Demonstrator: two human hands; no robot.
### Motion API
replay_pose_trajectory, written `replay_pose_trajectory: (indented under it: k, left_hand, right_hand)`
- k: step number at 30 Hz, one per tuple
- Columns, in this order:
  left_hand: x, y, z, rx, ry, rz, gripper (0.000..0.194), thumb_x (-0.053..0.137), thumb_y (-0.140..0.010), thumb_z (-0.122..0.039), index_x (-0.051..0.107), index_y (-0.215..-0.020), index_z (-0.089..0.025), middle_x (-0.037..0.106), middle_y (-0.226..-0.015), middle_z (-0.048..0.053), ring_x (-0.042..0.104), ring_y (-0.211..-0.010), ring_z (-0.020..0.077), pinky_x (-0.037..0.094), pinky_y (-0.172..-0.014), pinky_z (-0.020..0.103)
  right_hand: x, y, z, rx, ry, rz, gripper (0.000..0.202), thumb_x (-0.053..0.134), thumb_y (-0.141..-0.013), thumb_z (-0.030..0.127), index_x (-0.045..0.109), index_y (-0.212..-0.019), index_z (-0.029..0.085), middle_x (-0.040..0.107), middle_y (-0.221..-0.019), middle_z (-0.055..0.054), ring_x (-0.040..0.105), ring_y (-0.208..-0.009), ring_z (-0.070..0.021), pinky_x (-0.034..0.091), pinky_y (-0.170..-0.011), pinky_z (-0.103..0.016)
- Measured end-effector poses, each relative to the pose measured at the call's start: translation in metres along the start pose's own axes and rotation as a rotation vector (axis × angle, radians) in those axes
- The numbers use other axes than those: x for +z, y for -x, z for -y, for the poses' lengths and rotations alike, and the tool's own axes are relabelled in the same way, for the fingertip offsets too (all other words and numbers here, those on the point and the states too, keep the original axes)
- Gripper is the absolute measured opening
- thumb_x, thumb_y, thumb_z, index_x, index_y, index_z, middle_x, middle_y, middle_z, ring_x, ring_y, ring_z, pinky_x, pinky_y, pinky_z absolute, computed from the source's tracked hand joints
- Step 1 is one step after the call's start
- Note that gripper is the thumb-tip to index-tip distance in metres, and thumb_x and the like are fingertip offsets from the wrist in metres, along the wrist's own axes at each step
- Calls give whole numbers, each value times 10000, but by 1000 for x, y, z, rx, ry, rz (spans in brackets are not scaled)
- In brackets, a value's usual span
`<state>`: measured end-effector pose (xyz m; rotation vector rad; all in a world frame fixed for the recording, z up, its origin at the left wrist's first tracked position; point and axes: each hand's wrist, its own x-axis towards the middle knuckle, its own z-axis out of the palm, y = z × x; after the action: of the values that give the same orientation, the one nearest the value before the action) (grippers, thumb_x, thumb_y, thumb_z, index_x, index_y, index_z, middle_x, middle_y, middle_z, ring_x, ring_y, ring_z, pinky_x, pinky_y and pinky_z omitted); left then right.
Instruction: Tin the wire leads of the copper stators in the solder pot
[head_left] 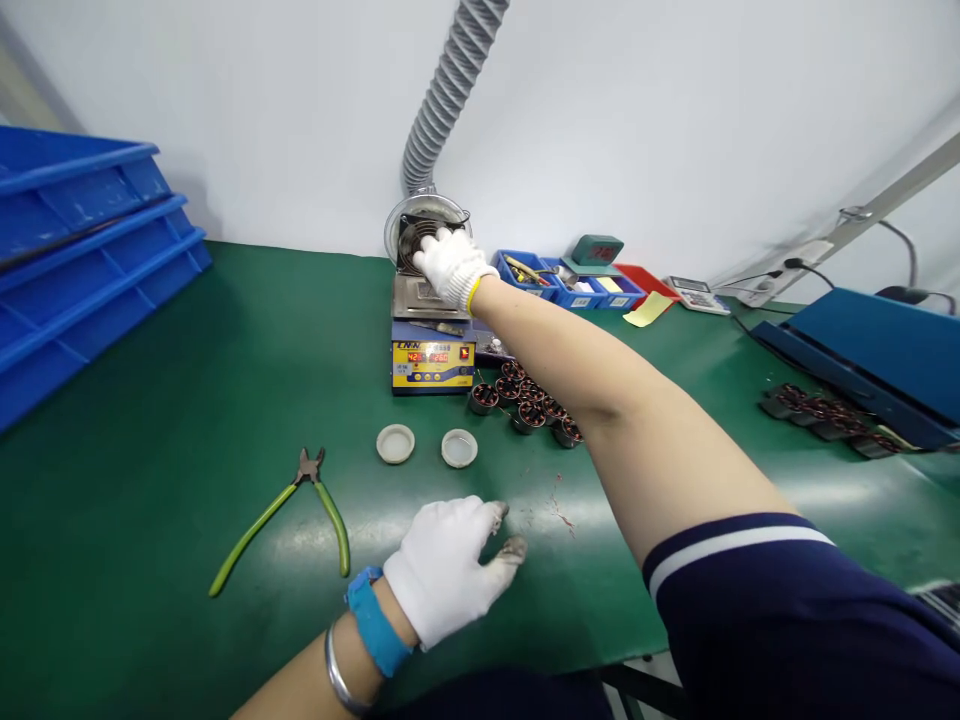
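My right hand, in a white knit glove with a yellow cuff edge, is stretched far forward. Its fingers are bent against the grille of a small black fan, which stands before a round metal hood. Directly below is a yellow and blue solder pot with a red lit display. Close to me, my left hand, also gloved, lies low over the green table, thumb and forefinger apart and nothing between them; their tips are grey with dirt. Two small round white dishes, the left one and the right one, sit beyond it.
Green-handled cutters lie spread at left. Several copper-wound coils crowd right of the pot, under my forearm. Stacked blue crates stand far left. Blue bins line the wall; more coils lie by a blue machine.
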<state>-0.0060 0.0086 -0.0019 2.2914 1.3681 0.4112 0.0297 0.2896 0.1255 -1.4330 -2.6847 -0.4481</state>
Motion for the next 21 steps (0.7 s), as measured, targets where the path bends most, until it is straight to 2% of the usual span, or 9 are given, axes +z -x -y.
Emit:
replay_pose_trajectory:
  k: [3, 5, 8, 11, 14, 16, 18, 21]
  left_hand:
    - [1, 1, -2, 9, -9, 19, 409, 441, -946, -497, 696, -1092, -214, 703, -870, 73, 691, -822, 290, 517, -703, 401]
    - [2, 2, -3, 7, -8, 40, 403, 450, -940, -506, 697, -1084, -223, 703, -877, 71, 690, -825, 298, 523, -706, 412]
    - [1, 1, -4, -7, -5, 56, 393, 456, -938, -499, 693, -1087, -224, 702, -885, 69, 690, -834, 300, 529, -719, 418]
    - [0, 0, -2, -17, 0, 61, 385, 453, -941, -485, 692, -1075, -216, 702, -881, 69, 690, -839, 292, 529, -726, 409]
    - [-1, -2, 1, -28, 28, 50, 382, 451, -941, -464, 689, -1084, -201, 704, -885, 76, 689, -836, 279, 527, -725, 395]
    - [0, -4, 3, -41, 72, 11, 383, 458, -932, -450, 687, -1084, -183, 704, -879, 86, 684, -833, 278, 527, -739, 401]
    - [0, -6, 4, -76, 169, -83, 385, 493, -903, -441, 677, -1106, -169, 703, -884, 95, 678, -856, 279, 526, -782, 414]
    - [1, -6, 5, -203, 526, -245, 462, 591, -833, -452, 605, -1202, -175, 698, -955, 94, 664, -871, 241, 528, -822, 393]
  right_hand:
    - [-5, -3, -14, 18, 87, -21, 400, 559, -829, 28, 587, -1226, 64, 557, -1230, -159, 503, -1200, -365, 459, -967, -494]
    - [-8, -7, -25, 103, -21, -54, 391, 598, -868, 161, 557, -1232, 24, 563, -1182, -160, 543, -1145, -338, 463, -955, -481]
    - [-5, -11, -32, 244, -265, -94, 444, 537, -921, 368, 567, -1160, -4, 584, -1099, -146, 577, -1076, -267, 460, -962, -427]
    - [5, -10, -29, 324, -386, -92, 373, 578, -873, 382, 613, -1058, 60, 622, -1035, -124, 605, -994, -238, 492, -922, -378]
    - [8, -7, -25, 348, -410, -89, 363, 602, -846, 375, 612, -1020, 56, 627, -1018, -116, 605, -974, -219, 493, -906, -346]
    - [2, -1, -27, 366, -452, -144, 383, 579, -871, 391, 604, -1019, 38, 626, -1009, -116, 595, -981, -201, 478, -910, -323]
    - [-5, 13, -29, 359, -559, -223, 378, 572, -895, 422, 615, -998, 60, 640, -950, -92, 602, -948, -187, 477, -891, -303]
    - [-8, 59, -21, 375, -793, -290, 330, 634, -865, 439, 637, -981, 130, 657, -865, -43, 631, -860, -201, 515, -841, -342]
